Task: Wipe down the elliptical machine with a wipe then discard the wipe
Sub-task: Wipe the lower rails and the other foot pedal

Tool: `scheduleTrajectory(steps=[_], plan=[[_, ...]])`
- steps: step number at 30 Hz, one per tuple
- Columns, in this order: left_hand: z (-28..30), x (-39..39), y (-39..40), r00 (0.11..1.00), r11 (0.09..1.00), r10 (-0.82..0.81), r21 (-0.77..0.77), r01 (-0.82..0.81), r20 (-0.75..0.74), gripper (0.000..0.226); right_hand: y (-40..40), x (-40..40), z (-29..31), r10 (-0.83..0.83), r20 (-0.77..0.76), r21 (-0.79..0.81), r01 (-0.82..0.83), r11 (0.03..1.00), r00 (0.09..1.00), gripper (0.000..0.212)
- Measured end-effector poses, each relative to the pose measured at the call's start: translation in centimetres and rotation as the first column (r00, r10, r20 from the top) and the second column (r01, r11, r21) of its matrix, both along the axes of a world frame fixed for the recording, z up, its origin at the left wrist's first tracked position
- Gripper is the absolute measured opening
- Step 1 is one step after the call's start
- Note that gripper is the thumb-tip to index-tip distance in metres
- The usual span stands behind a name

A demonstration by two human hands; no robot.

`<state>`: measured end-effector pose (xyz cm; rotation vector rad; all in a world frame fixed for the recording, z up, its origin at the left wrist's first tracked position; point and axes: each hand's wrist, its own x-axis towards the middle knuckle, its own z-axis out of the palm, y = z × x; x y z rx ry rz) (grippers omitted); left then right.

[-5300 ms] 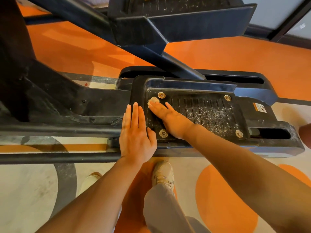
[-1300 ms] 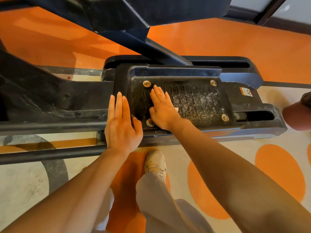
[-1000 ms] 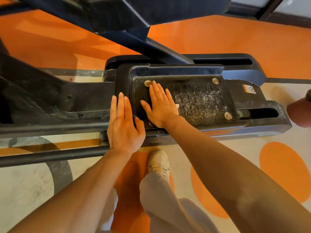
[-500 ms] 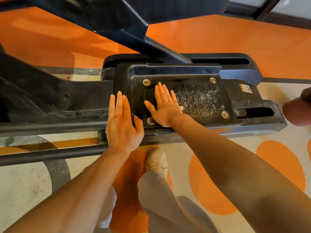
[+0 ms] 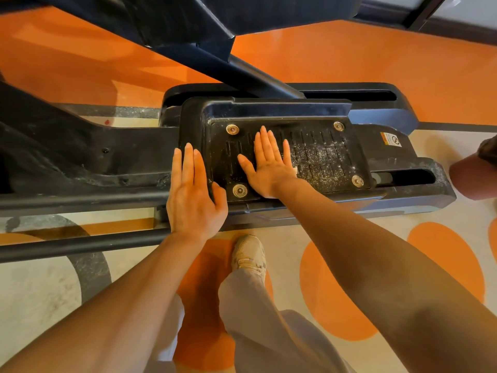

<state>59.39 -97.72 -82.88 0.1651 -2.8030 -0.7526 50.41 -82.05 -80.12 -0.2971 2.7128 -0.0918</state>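
Head view, looking down on the near foot pedal [image 5: 317, 154] of the elliptical machine [image 5: 80, 162]. Right hand [image 5: 269, 168] lies flat, palm down, on the pedal's ribbed tread, fingers straight and slightly spread, thumb out to the left. Wipe [image 5: 295, 170]: only a small pale edge shows at the right side of the palm; the rest is hidden under the hand, so its shape cannot be told. Hand presses on it rather than curling round it. Left hand [image 5: 192, 195] rests flat on the pedal's raised left rim and the frame beside it, fingers straight and together, thumb lying against the rim's near corner; it holds nothing. Tread right of the right hand carries pale gritty specks; the strip to the left of that hand looks darker and cleaner. Four round metal bolts [image 5: 240, 190] sit at the tread's corners. A warning sticker [image 5: 390, 139] sits on the housing right of the pedal. Floor [image 5: 443, 267] is cream with orange circles; one pale shoe [image 5: 248, 255] stands below the pedal.
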Motion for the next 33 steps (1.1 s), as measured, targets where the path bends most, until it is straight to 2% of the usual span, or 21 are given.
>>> scheduleTrajectory(steps=[6,12,21,28,33], plan=[[0.1,0.0,0.2,1.000,1.000,0.008,-0.001,-0.008,0.021,0.070,-0.2,-0.6,0.3,-0.048,0.003,-0.014,0.048,0.999,0.999,0.075],[0.1,0.0,0.1,1.000,1.000,0.002,0.012,-0.003,0.025,0.069,1.7,1.5,0.6,-0.036,0.112,0.044,0.031,0.999,0.993,0.076],[-0.1,0.0,0.0,1.000,1.000,0.003,0.002,-0.003,0.006,0.069,1.5,0.2,0.4,0.002,-0.003,0.077,-0.002,0.997,1.000,0.081],[0.2,0.1,0.1,1.000,1.000,0.007,0.001,-0.007,0.010,0.069,3.8,2.0,1.9,0.083,0.133,0.106,-0.098,0.990,0.988,0.078],[0.1,0.1,0.2,1.000,1.000,0.005,0.012,-0.005,-0.001,0.069,4.3,3.3,2.6,0.106,0.168,0.135,-0.130,0.982,0.980,0.082]])
